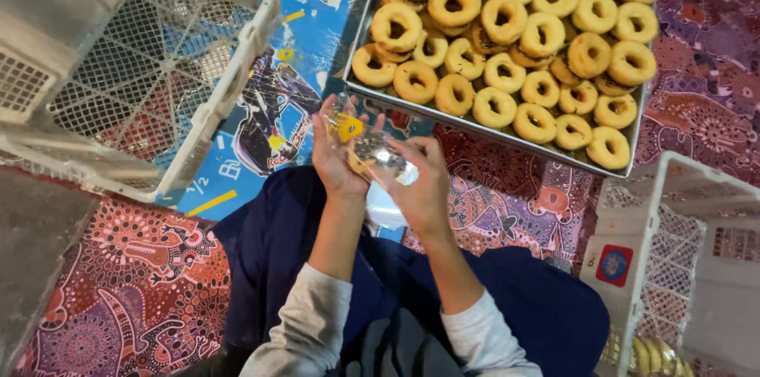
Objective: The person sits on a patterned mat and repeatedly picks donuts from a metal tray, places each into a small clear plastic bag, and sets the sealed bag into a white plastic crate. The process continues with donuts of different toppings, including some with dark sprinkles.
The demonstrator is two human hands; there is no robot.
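Both my hands hold one small clear plastic bag (370, 149) with a yellow label, just in front of my lap. My left hand (336, 157) grips its left side and my right hand (421, 187) grips its right side. I cannot tell what is inside the bag. Right beyond my hands lies a metal tray (354, 60) heaped with several golden ring-shaped pastries (507, 24). I sit on the floor in dark blue clothing with grey sleeves.
A white plastic mesh crate (150, 68) stands at the upper left, tilted. Another white crate (681, 250) stands at the lower right, with yellow items showing at its bottom. Patterned red and blue mats (119, 282) cover the floor.
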